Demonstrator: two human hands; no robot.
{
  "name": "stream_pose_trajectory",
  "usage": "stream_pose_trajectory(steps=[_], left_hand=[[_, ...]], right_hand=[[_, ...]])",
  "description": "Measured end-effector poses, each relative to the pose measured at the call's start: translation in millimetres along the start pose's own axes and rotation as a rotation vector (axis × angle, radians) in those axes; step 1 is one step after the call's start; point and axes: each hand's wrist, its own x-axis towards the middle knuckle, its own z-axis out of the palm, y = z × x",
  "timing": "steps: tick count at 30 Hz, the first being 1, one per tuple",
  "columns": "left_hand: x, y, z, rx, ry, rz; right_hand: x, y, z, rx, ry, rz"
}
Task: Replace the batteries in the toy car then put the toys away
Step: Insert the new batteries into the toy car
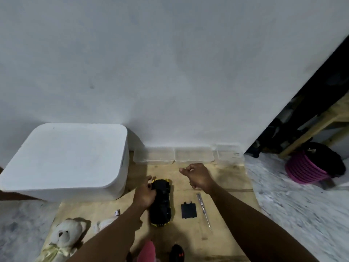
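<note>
Left hand on the upturned toy car, right hand raised beside it.

The left hand (144, 193) has its grip closed on the far end of the toy car (161, 203), which lies belly-up on the wooden board (222, 241). The right hand (198, 176) hovers above the board, its grip narrow, thumb and fingers pinched; whether it holds anything I cannot tell. Right of the car lie the black battery cover (188, 210) and a screwdriver (204, 210). A white lidded bin (66, 159) stands left, a teddy bear (66, 235) nearer.

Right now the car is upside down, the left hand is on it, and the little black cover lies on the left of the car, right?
Not quite. In the head view the black cover lies right of the car, between it and the screwdriver. The left hand is on the upturned car.
</note>
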Motion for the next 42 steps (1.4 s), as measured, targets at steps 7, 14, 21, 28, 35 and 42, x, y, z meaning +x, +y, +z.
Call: stream_pose_trajectory(steps=[7,14,21,28,35,42], left_hand=[[7.4,68.9,21.6,0.17,0.123,0.357],[34.2,167.0,94.4,0.49,-0.149,0.587],[74.8,220.4,183.1,0.684,-0.233,0.673],[98.2,212.0,202.3,0.802,-0.193,0.683],[109.1,205.8,194.9,0.793,-0.25,0.714],[113.0,199.1,200.7,0.796,-0.23,0.728]], right_hand=[[27.8,37.3,-63.0,-0.089,0.21,0.0],[41.6,73.2,-147.1,-0.458,0.418,0.086],[74.8,92.9,-181.2,-0.824,0.257,-0.073],[93.4,105.9,-179.7,-0.955,0.196,-0.173],[95.6,97.7,-174.6,-1.015,0.145,-0.234],[96.0,90.7,-164.9,-1.067,0.078,-0.215]])
